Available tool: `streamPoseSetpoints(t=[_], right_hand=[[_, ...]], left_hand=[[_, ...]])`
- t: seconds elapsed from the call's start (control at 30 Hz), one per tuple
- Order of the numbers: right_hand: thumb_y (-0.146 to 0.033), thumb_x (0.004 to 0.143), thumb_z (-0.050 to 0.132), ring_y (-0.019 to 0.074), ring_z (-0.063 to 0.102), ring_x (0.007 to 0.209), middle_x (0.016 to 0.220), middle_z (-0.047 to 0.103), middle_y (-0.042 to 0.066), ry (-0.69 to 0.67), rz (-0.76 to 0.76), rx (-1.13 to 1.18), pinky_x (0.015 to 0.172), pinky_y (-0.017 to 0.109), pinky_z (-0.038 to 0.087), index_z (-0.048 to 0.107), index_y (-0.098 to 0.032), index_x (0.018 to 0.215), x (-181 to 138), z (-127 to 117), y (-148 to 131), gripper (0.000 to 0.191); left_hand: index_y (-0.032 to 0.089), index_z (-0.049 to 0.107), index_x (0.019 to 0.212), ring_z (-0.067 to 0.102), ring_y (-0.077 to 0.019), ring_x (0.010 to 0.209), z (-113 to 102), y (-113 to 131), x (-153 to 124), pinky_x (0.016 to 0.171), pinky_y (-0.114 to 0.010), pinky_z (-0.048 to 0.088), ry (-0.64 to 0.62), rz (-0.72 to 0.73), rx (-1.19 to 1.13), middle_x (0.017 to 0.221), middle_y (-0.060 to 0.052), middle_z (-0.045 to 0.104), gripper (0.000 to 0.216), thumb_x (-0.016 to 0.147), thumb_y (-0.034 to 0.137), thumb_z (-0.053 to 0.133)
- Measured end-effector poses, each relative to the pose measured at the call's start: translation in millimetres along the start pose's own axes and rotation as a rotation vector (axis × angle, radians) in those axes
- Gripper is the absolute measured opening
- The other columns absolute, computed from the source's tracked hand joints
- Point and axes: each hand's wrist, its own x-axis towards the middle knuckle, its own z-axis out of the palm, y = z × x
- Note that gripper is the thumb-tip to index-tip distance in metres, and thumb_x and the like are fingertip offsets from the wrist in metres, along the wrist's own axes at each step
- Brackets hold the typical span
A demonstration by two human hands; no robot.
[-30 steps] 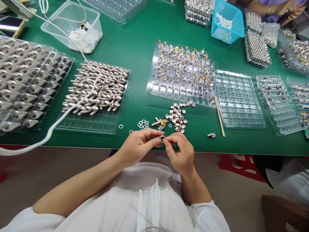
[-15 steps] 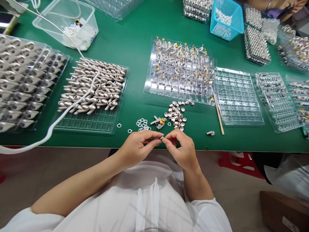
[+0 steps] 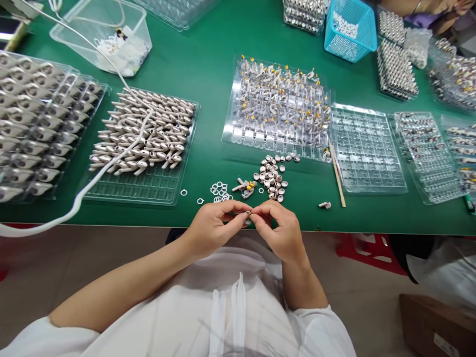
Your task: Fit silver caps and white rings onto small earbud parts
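My left hand [image 3: 213, 225] and my right hand [image 3: 278, 229] meet at the near edge of the green table [image 3: 211, 64]. Both pinch one small metal earbud part [image 3: 247, 214] between their fingertips. Just beyond them lie a pile of small round caps [image 3: 272, 177], several white rings [image 3: 219, 191] and a loose earbud piece with a yellow tab [image 3: 246, 188]. A single white earbud shell [image 3: 325, 204] lies to the right.
A clear tray of beige earbud stems [image 3: 143, 134] sits left, crossed by a white cable [image 3: 111, 163]. A tray of parts with yellow tabs [image 3: 278, 106] is ahead, an empty clear tray [image 3: 366, 148] and a wooden stick [image 3: 337, 173] right. A blue basket [image 3: 349, 27] and another person's hands [image 3: 435, 7] are at the back.
My hands have stayed pinched together on the small part, with only slight finger shifts. The view has tilted a little.
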Motion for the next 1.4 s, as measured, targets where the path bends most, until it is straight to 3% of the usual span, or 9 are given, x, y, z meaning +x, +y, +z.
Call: streamPoseSetpoints(t=[0.2, 0.37, 0.47, 0.67, 0.77, 0.93, 1.17, 1.4], right_hand=[[-0.020, 0.084, 0.060, 0.0094, 0.048, 0.057, 0.071, 0.056, -0.002, 0.104, 0.130, 0.101, 0.051, 0.023, 0.039, 0.060, -0.020, 0.077, -2, 16, -1, 0.006], [-0.021, 0.084, 0.059, 0.0103, 0.049, 0.060, 0.072, 0.053, -0.002, 0.080, 0.187, 0.239, 0.053, 0.024, 0.039, 0.055, -0.020, 0.076, -2, 20, 0, 0.009], [-0.020, 0.083, 0.059, 0.0100, 0.048, 0.059, 0.072, 0.051, -0.003, 0.063, 0.168, 0.273, 0.052, 0.023, 0.038, 0.053, -0.020, 0.075, -2, 21, 0, 0.010], [-0.014, 0.080, 0.056, 0.0092, 0.042, 0.055, 0.069, 0.048, -0.004, 0.148, -0.013, -0.007, 0.051, 0.024, 0.035, 0.051, -0.021, 0.074, -1, 31, -3, 0.011], [-0.013, 0.081, 0.056, 0.0095, 0.043, 0.056, 0.069, 0.049, -0.003, 0.161, -0.048, -0.033, 0.052, 0.024, 0.035, 0.051, -0.021, 0.075, -1, 32, -2, 0.010], [-0.020, 0.085, 0.057, 0.0098, 0.049, 0.059, 0.074, 0.055, -0.001, 0.061, 0.083, 0.126, 0.052, 0.023, 0.040, 0.056, -0.020, 0.078, 2, 24, -1, 0.007], [-0.023, 0.084, 0.059, 0.0091, 0.049, 0.057, 0.074, 0.055, -0.002, 0.107, 0.134, 0.158, 0.051, 0.023, 0.041, 0.057, -0.020, 0.078, 0, 23, 1, 0.007], [-0.022, 0.083, 0.058, 0.0096, 0.048, 0.057, 0.072, 0.054, -0.002, 0.093, 0.146, 0.167, 0.051, 0.023, 0.041, 0.055, -0.020, 0.075, 1, 21, -1, 0.009]], left_hand=[[0.015, 0.073, 0.094, 0.073, -0.0170, 0.075, 5, 1, -1, 0.069, -0.023, 0.061, 0.087, 0.043, 0.010, 0.085, -0.005, 0.077, 0.021, 0.085, 0.030, 0.060], [0.015, 0.074, 0.094, 0.072, -0.0163, 0.072, 6, 0, -5, 0.066, -0.022, 0.059, 0.114, 0.087, 0.045, 0.086, -0.006, 0.077, 0.022, 0.084, 0.028, 0.059], [0.014, 0.075, 0.094, 0.072, -0.0162, 0.073, 5, -1, -7, 0.066, -0.022, 0.058, 0.130, 0.135, 0.084, 0.087, -0.007, 0.077, 0.022, 0.085, 0.025, 0.058], [0.016, 0.075, 0.087, 0.071, -0.0156, 0.071, 2, -1, -5, 0.064, -0.022, 0.056, 0.188, 0.154, 0.170, 0.082, -0.006, 0.077, 0.020, 0.082, 0.023, 0.057], [0.015, 0.075, 0.085, 0.071, -0.0155, 0.068, 2, 0, -4, 0.061, -0.021, 0.056, 0.202, 0.148, 0.170, 0.080, -0.006, 0.077, 0.020, 0.080, 0.022, 0.057], [0.015, 0.075, 0.090, 0.071, -0.0158, 0.068, 2, 0, -3, 0.062, -0.022, 0.058, 0.170, 0.090, 0.086, 0.080, -0.005, 0.077, 0.021, 0.082, 0.026, 0.058], [0.016, 0.074, 0.104, 0.072, -0.0168, 0.082, -3, 1, -3, 0.074, -0.023, 0.059, 0.073, 0.171, 0.095, 0.097, -0.007, 0.077, 0.026, 0.089, 0.025, 0.055], [0.019, 0.074, 0.105, 0.069, -0.0133, 0.069, -5, 4, -3, 0.069, -0.022, 0.058, 0.033, 0.233, 0.098, 0.084, -0.004, 0.076, 0.027, 0.090, 0.018, 0.052]])
